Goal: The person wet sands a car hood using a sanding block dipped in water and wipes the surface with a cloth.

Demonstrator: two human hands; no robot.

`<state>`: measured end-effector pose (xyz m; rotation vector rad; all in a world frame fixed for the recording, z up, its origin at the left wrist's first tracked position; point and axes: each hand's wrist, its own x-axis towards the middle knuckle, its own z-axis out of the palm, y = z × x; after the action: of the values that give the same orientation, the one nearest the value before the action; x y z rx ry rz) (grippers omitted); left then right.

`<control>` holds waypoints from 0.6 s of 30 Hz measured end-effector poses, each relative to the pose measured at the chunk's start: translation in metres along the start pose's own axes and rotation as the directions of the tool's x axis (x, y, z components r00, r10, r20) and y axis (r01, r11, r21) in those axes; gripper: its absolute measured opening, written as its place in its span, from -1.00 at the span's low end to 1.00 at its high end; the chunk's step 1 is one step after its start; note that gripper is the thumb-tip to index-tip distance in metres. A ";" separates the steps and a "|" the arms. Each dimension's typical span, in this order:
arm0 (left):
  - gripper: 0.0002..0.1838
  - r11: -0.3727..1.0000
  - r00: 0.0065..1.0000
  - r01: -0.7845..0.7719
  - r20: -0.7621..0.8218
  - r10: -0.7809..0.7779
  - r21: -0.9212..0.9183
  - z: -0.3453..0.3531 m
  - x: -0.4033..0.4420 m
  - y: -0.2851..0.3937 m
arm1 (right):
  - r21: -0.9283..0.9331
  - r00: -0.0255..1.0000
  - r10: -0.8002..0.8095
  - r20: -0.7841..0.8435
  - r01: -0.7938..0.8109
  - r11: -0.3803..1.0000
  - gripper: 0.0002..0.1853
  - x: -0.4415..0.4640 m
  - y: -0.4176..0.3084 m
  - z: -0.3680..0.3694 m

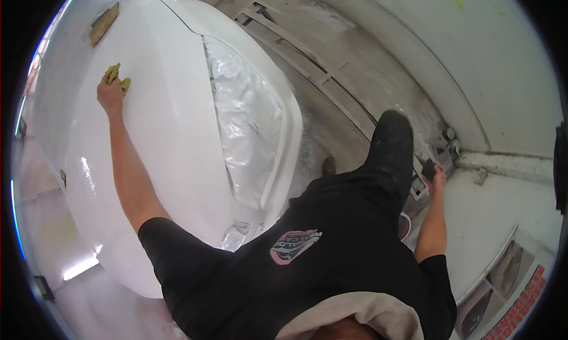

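Note:
My left hand (110, 97) reaches out over a glossy white car body (168, 112). A crumpled yellow-green cloth (124, 84) is gripped in its fingers, against the painted surface. Clear plastic sheeting (245, 121) covers an opening in the bodywork, to the right of that arm. Down at my other side, away from the car, my right hand (439, 177) is closed around a small dark object (428, 169). Its exact kind is too small to make out.
A long metal frame (319, 79) lies along the floor beside the car. My dark-trousered leg and shoe (329, 166) stand between car and wall. The pale wall (473, 62) rises at the right. A brownish piece (104, 25) shows at the car's far upper left.

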<state>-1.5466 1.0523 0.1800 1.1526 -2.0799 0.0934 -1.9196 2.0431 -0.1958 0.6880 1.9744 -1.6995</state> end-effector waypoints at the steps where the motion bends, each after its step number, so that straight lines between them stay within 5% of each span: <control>1: -0.58 0.999 0.999 -0.035 -0.005 0.035 0.015 0.009 0.004 -0.005 | 0.025 1.000 0.029 0.000 -0.029 0.999 -0.50 0.018 -0.028 0.008; 3: -0.59 0.998 0.998 -0.066 0.022 0.066 0.016 0.030 0.020 -0.008 | -0.140 0.993 -0.103 -0.064 0.093 0.986 -0.48 0.032 -0.089 0.047; 5: -0.59 1.000 0.996 -0.026 0.084 0.025 0.017 0.042 0.009 -0.026 | -0.161 0.979 -0.197 0.045 0.202 0.966 -0.46 0.059 -0.133 0.085; 6: -0.57 0.971 0.984 -0.170 0.076 0.160 0.168 0.045 0.002 -0.022 | -0.174 0.978 -0.199 0.063 0.207 0.963 -0.47 0.074 -0.159 0.114; 8: -0.51 0.998 0.999 -0.023 0.040 0.020 0.065 0.051 -0.009 -0.009 | -0.143 0.970 -0.193 0.148 0.214 0.966 -0.50 0.125 -0.202 0.177; 9: -0.50 0.981 1.000 0.003 0.010 -0.005 0.193 0.056 -0.011 -0.017 | -0.090 0.958 -0.192 0.212 0.214 0.973 -0.52 0.157 -0.222 0.212; 12: -0.51 0.989 1.000 0.006 0.022 -0.010 0.146 0.057 -0.026 -0.005 | -0.028 0.931 -0.187 0.314 0.206 0.978 -0.54 0.208 -0.298 0.346; 15: -0.51 0.953 0.995 0.092 0.022 -0.102 0.288 0.065 -0.034 -0.026 | -0.209 0.905 -0.142 0.401 0.242 0.948 -0.53 0.205 -0.389 0.500; 18: -0.49 0.993 0.981 0.117 0.152 -0.119 0.028 0.070 -0.028 0.000 | -0.430 0.669 -0.179 0.721 0.635 0.641 -0.53 0.140 -0.485 0.643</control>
<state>-1.5772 1.0444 0.1114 1.3285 -2.1415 -0.0334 -2.3267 1.3601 -0.0037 -0.6206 2.0750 -1.0457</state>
